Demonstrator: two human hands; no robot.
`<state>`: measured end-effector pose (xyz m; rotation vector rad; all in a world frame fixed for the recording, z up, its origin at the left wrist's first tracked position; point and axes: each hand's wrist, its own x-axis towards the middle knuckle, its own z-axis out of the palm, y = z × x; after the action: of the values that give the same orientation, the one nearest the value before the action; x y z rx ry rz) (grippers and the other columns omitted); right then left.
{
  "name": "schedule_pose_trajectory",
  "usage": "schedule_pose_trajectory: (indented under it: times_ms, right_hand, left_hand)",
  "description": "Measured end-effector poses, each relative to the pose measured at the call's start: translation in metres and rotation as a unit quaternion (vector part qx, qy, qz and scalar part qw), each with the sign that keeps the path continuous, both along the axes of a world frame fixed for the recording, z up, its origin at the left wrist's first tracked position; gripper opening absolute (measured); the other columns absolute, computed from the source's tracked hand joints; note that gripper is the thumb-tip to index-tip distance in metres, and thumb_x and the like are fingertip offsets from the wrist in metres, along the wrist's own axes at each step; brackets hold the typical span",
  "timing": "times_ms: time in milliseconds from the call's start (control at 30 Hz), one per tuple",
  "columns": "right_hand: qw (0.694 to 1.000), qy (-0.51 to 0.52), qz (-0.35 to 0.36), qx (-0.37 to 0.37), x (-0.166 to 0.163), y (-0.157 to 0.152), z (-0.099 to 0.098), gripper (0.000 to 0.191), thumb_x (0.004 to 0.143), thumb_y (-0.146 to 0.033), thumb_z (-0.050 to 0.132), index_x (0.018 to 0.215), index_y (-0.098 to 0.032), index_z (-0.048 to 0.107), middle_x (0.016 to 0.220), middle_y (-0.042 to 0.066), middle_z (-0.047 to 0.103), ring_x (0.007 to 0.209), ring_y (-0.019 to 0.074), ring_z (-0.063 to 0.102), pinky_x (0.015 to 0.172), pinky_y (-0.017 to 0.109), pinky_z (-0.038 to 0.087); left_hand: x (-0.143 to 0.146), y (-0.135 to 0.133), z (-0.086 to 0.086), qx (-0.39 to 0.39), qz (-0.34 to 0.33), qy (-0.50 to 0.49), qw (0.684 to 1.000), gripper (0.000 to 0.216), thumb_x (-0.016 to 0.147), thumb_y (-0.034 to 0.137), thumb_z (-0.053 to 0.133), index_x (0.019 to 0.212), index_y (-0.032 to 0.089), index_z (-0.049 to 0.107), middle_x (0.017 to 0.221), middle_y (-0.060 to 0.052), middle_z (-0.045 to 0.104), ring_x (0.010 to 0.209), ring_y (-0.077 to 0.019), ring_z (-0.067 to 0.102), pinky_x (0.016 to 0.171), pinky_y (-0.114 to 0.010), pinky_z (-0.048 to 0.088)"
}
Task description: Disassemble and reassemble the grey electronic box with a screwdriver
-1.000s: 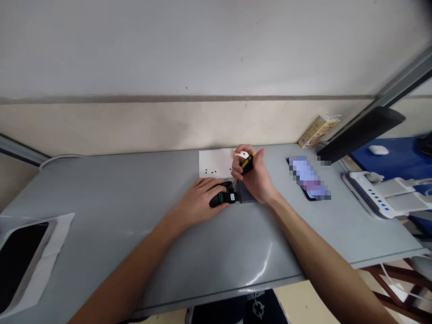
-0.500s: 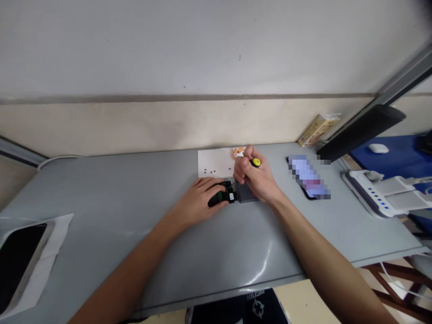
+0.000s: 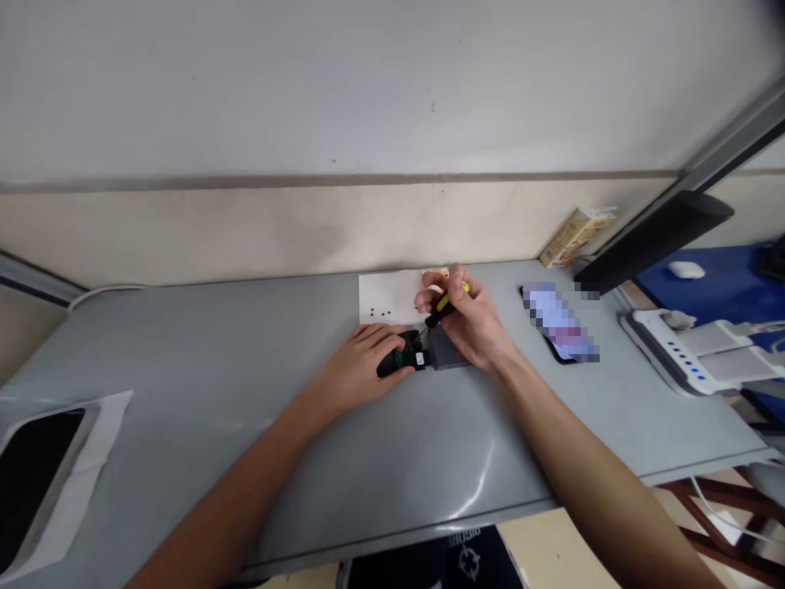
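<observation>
My left hand (image 3: 359, 364) lies over a small black device (image 3: 405, 358) with a green part, fingers curled round it and pressing it to the grey table (image 3: 245, 409). My right hand (image 3: 469, 323) is closed on a small screwdriver with a black and yellow handle (image 3: 446, 301), its tip pointing down at the black device. A dark grey flat block (image 3: 446, 353) sits under my right hand, next to the device. Just behind lies a white sheet of paper (image 3: 388, 296) with several tiny dark screws (image 3: 379, 312) on it.
A phone (image 3: 561, 323) lies on the table to the right. A yellowish carton (image 3: 576, 236) leans by the wall. A black monitor edge (image 3: 656, 237) and a white device with blue dots (image 3: 693, 348) stand at the right. A dark tablet on white wrapping (image 3: 37, 474) is at the left.
My right hand turned the screwdriver and lowered its tip toward the black device. My left hand stayed on the device.
</observation>
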<state>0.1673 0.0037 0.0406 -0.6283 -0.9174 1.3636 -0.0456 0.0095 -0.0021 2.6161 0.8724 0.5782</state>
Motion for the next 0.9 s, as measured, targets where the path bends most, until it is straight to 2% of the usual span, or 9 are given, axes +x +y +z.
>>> schedule_pose_trajectory:
  times_ms: [100, 200, 333, 433, 500, 600, 700, 767, 900]
  right_hand:
    - [0.997, -0.075, -0.034, 0.015, -0.0022, 0.0017, -0.0027, 0.046, 0.085, -0.052, 0.076, 0.08, -0.025, 0.04, 0.066, -0.007, 0.055, 0.05, 0.0092, 0.051, 0.054, 0.026, 0.042]
    - [0.997, -0.062, -0.038, 0.023, -0.0064, 0.0022, -0.0008, 0.043, 0.09, -0.062, 0.065, 0.081, -0.025, 0.045, 0.058, -0.008, 0.04, 0.048, 0.0089, 0.037, 0.049, 0.025, 0.034]
    - [1.0, 0.011, 0.009, -0.002, -0.0077, 0.0015, 0.0056, 0.041, 0.096, -0.064, 0.053, 0.09, -0.024, 0.061, 0.072, -0.002, 0.048, 0.06, 0.0118, 0.046, 0.059, 0.028, 0.044]
    - [1.0, 0.02, 0.013, -0.01, -0.0046, 0.0007, 0.0059, 0.031, 0.093, -0.052, 0.065, 0.086, -0.022, 0.061, 0.091, 0.002, 0.057, 0.079, 0.0135, 0.059, 0.074, 0.03, 0.05]
    - [1.0, 0.011, 0.005, -0.003, -0.0026, 0.0005, 0.0032, 0.031, 0.089, -0.049, 0.072, 0.083, -0.023, 0.055, 0.099, 0.001, 0.06, 0.083, 0.0138, 0.064, 0.076, 0.03, 0.051]
    - [0.999, -0.036, 0.0, 0.011, -0.0027, 0.0007, -0.0018, 0.039, 0.088, -0.049, 0.074, 0.083, -0.025, 0.044, 0.082, -0.004, 0.06, 0.062, 0.011, 0.06, 0.062, 0.028, 0.047]
    - [0.997, -0.069, -0.027, 0.024, -0.0058, 0.0012, -0.0029, 0.042, 0.09, -0.054, 0.07, 0.082, -0.026, 0.04, 0.06, -0.009, 0.042, 0.048, 0.0089, 0.041, 0.051, 0.025, 0.036]
    - [0.998, -0.052, -0.026, 0.02, -0.0075, 0.0013, -0.0005, 0.041, 0.092, -0.063, 0.061, 0.084, -0.026, 0.046, 0.059, -0.008, 0.037, 0.05, 0.0098, 0.037, 0.051, 0.026, 0.035]
    - [0.999, 0.004, 0.03, -0.018, -0.0059, 0.0008, 0.0064, 0.039, 0.096, -0.062, 0.052, 0.096, -0.024, 0.062, 0.074, -0.002, 0.05, 0.064, 0.0123, 0.05, 0.065, 0.029, 0.046]
  left_hand:
    - [-0.0003, 0.0005, -0.0007, -0.006, 0.011, 0.006, 1.0, 0.019, 0.093, 0.037, 0.069, 0.102, 0.022, 0.061, 0.132, -0.005, 0.067, 0.123, -0.0256, 0.059, 0.108, -0.045, 0.046]
    - [-0.0002, 0.0005, -0.001, -0.005, 0.008, 0.007, 1.0, 0.021, 0.094, 0.038, 0.069, 0.106, 0.023, 0.061, 0.131, -0.005, 0.067, 0.123, -0.0252, 0.059, 0.108, -0.045, 0.046]
    - [0.0001, 0.0001, -0.0007, 0.005, 0.009, 0.013, 1.0, 0.026, 0.096, 0.04, 0.066, 0.116, 0.024, 0.062, 0.133, -0.005, 0.066, 0.126, -0.026, 0.058, 0.11, -0.045, 0.045]
    - [0.0003, 0.0001, -0.0008, 0.009, 0.009, 0.017, 1.0, 0.027, 0.096, 0.04, 0.065, 0.117, 0.023, 0.062, 0.134, -0.006, 0.066, 0.126, -0.0262, 0.058, 0.11, -0.046, 0.045]
    - [0.0005, 0.0001, -0.0006, 0.012, 0.007, 0.013, 1.0, 0.025, 0.097, 0.039, 0.065, 0.116, 0.023, 0.063, 0.132, -0.006, 0.067, 0.125, -0.0258, 0.059, 0.109, -0.045, 0.045]
    - [0.0008, 0.0001, 0.0006, 0.013, 0.001, 0.009, 1.0, 0.023, 0.097, 0.038, 0.064, 0.116, 0.024, 0.064, 0.132, -0.005, 0.067, 0.125, -0.0252, 0.059, 0.109, -0.045, 0.045]
    - [0.001, 0.0, 0.0013, 0.011, -0.003, 0.012, 1.0, 0.024, 0.098, 0.039, 0.064, 0.118, 0.025, 0.065, 0.132, -0.005, 0.067, 0.126, -0.025, 0.059, 0.109, -0.044, 0.045]
    - [0.001, 0.0, 0.0007, 0.014, -0.004, 0.01, 1.0, 0.024, 0.098, 0.039, 0.063, 0.118, 0.025, 0.066, 0.133, -0.005, 0.066, 0.126, -0.0248, 0.059, 0.11, -0.045, 0.045]
    - [0.0004, 0.0002, -0.0018, 0.018, -0.005, -0.001, 1.0, 0.021, 0.099, 0.039, 0.062, 0.115, 0.026, 0.068, 0.135, -0.004, 0.066, 0.127, -0.0242, 0.058, 0.111, -0.044, 0.044]
